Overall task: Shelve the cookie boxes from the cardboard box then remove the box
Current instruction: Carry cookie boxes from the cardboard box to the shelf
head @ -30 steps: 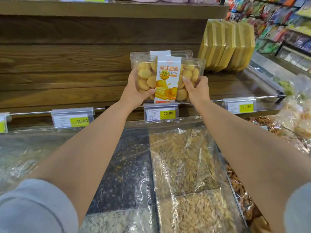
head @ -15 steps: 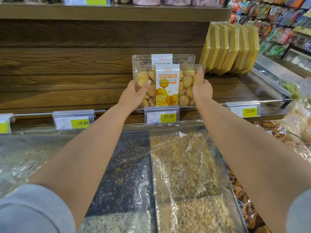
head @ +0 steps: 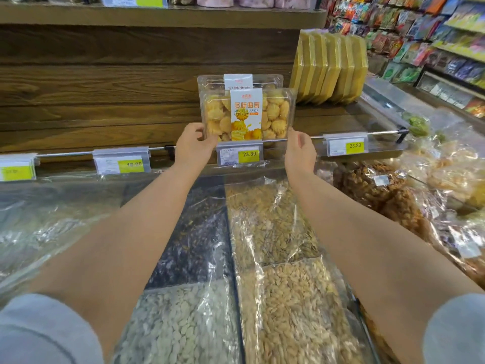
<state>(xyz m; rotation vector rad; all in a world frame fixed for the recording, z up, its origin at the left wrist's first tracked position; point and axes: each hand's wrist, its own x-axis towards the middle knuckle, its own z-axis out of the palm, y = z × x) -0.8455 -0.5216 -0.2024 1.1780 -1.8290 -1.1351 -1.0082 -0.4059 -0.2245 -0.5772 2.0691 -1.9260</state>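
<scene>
A clear plastic cookie box (head: pixel 273 114) with an orange and white label stands upright on the wooden shelf (head: pixel 105 132), right behind the 23.80 price tag (head: pixel 240 153). A second cookie box (head: pixel 210 81) stands directly behind it. My left hand (head: pixel 193 145) holds the front box at its lower left corner, thumb over the front face. My right hand (head: pixel 300 151) hovers by the lower right corner with loosely curled fingers and holds nothing. The cardboard box is out of view.
Several yellow flat packs (head: pixel 330 67) lean on the shelf to the right of the cookies. A metal rail with price tags (head: pixel 122 164) runs along the shelf's front edge. Below lie plastic-covered bins of seeds (head: pixel 275 232) and bagged snacks (head: pixel 388 195). Another shelf (head: pixel 157 15) hangs overhead.
The front cookie box has come down onto the shelf in front of the other one. My right hand has slid off its side and drawn back; my left hand has dropped to the lower corner.
</scene>
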